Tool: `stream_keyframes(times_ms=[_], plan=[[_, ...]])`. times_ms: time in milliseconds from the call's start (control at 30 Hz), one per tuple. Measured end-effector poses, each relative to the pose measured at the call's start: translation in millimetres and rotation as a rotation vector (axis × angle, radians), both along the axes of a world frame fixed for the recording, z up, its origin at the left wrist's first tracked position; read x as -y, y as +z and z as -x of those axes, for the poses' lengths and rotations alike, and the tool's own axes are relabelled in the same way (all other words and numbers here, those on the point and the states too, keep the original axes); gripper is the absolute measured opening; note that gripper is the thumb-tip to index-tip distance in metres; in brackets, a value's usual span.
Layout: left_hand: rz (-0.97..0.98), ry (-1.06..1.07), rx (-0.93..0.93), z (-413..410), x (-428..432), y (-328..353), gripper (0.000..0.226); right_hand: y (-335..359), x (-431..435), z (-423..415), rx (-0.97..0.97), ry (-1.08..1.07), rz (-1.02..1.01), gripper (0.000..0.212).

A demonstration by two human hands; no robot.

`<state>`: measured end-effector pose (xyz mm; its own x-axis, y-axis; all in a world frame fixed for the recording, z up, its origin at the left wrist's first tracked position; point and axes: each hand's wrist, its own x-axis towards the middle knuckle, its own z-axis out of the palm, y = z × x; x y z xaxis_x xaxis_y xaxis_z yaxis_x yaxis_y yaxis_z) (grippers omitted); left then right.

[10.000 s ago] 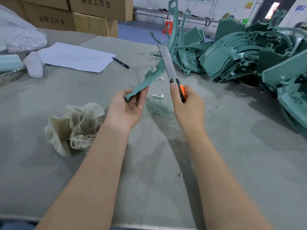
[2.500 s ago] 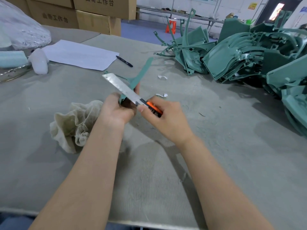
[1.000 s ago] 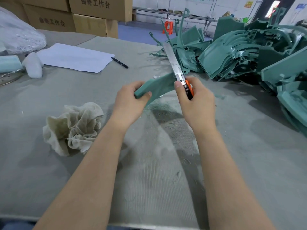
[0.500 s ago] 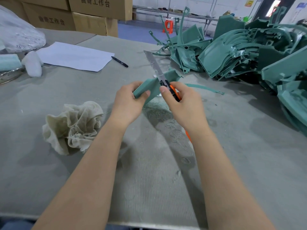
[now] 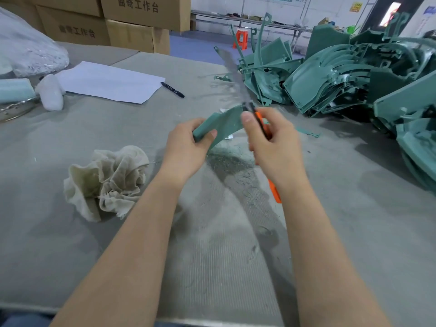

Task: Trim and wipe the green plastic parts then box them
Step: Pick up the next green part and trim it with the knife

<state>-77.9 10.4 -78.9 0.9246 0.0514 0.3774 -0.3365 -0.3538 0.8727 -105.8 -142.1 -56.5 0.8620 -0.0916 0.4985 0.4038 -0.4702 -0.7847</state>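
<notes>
Over the desk [image 5: 94, 138], the left hand [image 5: 186, 147] curls its fingers [image 5: 190, 125] round the near end of the green plastic part [image 5: 223, 125]. Its long axis runs rightward and away to the utility knife [image 5: 232, 74], gripped in the right hand [image 5: 273, 142], blade meeting the far end.

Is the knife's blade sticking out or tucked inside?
Sticking out. The long grey blade reaches well past the orange handle that the right hand grips.

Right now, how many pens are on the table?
1. A black pen lies on the table by the right corner of the white paper. More could be hidden under the paper or the green parts.
</notes>
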Motion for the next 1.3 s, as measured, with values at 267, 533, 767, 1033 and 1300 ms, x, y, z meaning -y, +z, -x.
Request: stream_keyframes(times_ms=[267, 533, 767, 1033, 1300], plan=[[-0.052, 0.083, 0.033, -0.6, -1.3, -0.4, 0.016, -15.9, 18.4, -13.8, -0.017, -0.293, 0.114, 0.03], [-0.132, 0.102, 0.02, 1.0, -2.4, 1.7, 0.017, -15.3, 14.6, -13.0, -0.043, -0.309, 0.196, 0.035], [-0.154, 0.103, 0.022, 0.2, -1.8, 1.8, 0.016, -16.6, 7.6, -11.3, -0.072, -0.254, 0.178, 0.035], [-0.13, 0.099, 0.026, -1.4, -5.3, 1.3, 0.014, -12.7, -0.3, -5.2, -0.103, -0.045, 0.107, 0.025], [-0.127, 0.104, 0.032, -2.2, -7.6, 2.5, 0.014, -10.5, -1.8, -2.7, -0.153, 0.068, 0.07, 0.019]])
